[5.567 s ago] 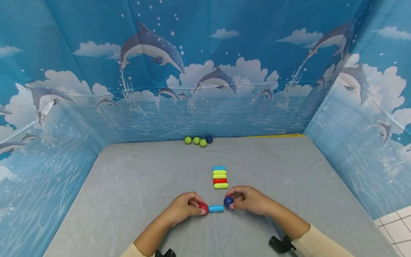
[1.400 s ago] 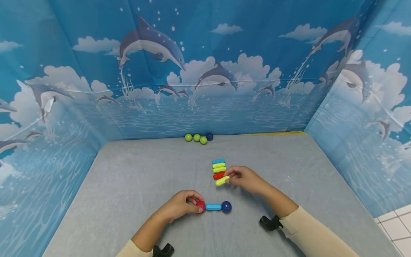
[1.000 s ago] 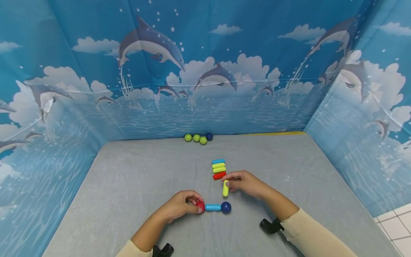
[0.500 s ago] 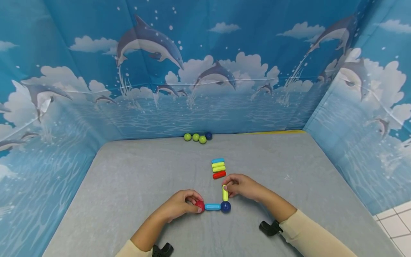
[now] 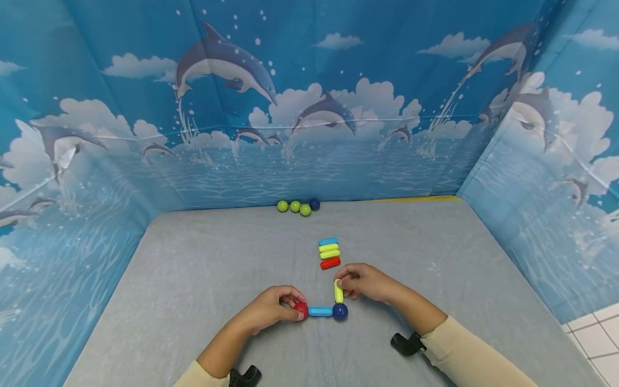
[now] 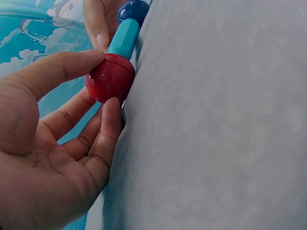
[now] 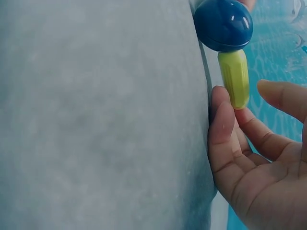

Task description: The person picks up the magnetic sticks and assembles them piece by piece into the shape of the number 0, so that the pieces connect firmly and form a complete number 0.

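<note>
My left hand holds a red ball between the thumb and fingers. A light-blue stick runs from that ball to a dark-blue ball, forming a straight row on the grey surface. From the dark-blue ball a yellow-green stick points away from me, end against the ball, at a right angle to the light-blue one. My right hand is at this stick's far end. In the right wrist view its fingertips are beside that end, while the thumb stands apart from the stick.
Beyond the right hand lie a red stick, two yellow-green sticks and a light-blue stick in a column. Green balls and another dark-blue ball sit at the back edge, against the dolphin-printed curtain.
The right hand took the nearest yellow-green stick from the column, turned it and brought it down to the dark-blue ball. Its thumb is now off the stick. The left hand stayed on the red ball.
</note>
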The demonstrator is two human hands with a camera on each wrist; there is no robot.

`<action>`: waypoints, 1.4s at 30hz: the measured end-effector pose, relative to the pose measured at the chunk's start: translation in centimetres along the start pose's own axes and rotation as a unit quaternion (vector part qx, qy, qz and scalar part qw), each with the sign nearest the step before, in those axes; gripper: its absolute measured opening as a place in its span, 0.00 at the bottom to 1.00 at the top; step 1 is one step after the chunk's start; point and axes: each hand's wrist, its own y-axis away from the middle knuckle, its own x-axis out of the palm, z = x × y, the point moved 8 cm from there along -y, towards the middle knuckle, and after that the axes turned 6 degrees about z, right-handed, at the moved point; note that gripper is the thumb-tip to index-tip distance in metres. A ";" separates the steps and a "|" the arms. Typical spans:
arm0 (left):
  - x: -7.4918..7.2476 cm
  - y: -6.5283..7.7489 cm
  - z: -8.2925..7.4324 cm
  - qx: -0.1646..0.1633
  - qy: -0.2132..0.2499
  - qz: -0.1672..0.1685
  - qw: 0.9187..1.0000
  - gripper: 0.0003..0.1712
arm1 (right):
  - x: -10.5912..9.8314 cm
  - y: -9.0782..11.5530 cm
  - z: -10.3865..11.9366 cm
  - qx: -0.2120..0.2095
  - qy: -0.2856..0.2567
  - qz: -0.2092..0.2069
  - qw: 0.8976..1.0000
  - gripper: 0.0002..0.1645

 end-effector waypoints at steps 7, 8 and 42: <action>0.0 0.0 0.0 -0.003 0.000 0.000 1.000 0.17 | -0.2 0.0 -0.1 0.004 0.003 -0.004 1.000 0.16; 0.0 0.0 0.0 -0.003 0.001 0.000 1.000 0.17 | -0.2 0.0 -0.1 0.003 0.004 -0.004 1.000 0.16; 0.0 -0.3 0.1 0.000 0.010 0.004 1.000 0.17 | -6.6 -5.5 4.6 -0.050 0.028 -0.128 0.990 0.20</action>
